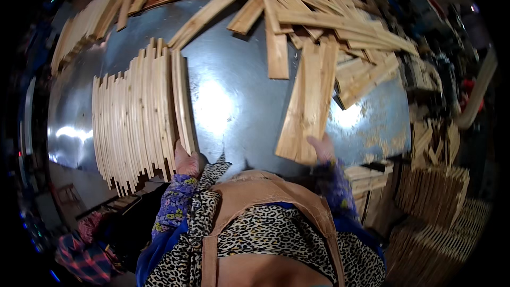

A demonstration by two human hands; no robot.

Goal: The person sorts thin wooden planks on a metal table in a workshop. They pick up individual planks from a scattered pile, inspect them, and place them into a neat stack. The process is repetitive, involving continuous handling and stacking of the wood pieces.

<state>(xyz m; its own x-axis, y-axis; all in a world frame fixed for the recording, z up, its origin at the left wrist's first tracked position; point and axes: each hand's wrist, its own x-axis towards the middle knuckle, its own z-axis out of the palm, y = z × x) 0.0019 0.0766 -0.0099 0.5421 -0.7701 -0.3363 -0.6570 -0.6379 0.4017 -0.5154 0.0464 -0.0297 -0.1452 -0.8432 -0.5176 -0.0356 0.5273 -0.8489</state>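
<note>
My left hand (187, 161) is closed round the near end of a narrow pair of wooden slats (183, 103) standing on edge. These slats lie just right of a long row of slats (135, 111) set on edge side by side, their ends uneven. My right hand (322, 148) grips the near right corner of a couple of flat wooden boards (308, 101), its thumb on top and its other fingers hidden. The boards lie side by side, slightly overlapping, and their far ends reach the loose pile of boards (340, 16).
All this lies on a shiny metal tabletop (234, 111). Another row of slats (87, 24) stands at the far left. Stacked wood bundles (433, 194) are at the right, below the table edge, near machinery. Dust and chips dot the table's right side.
</note>
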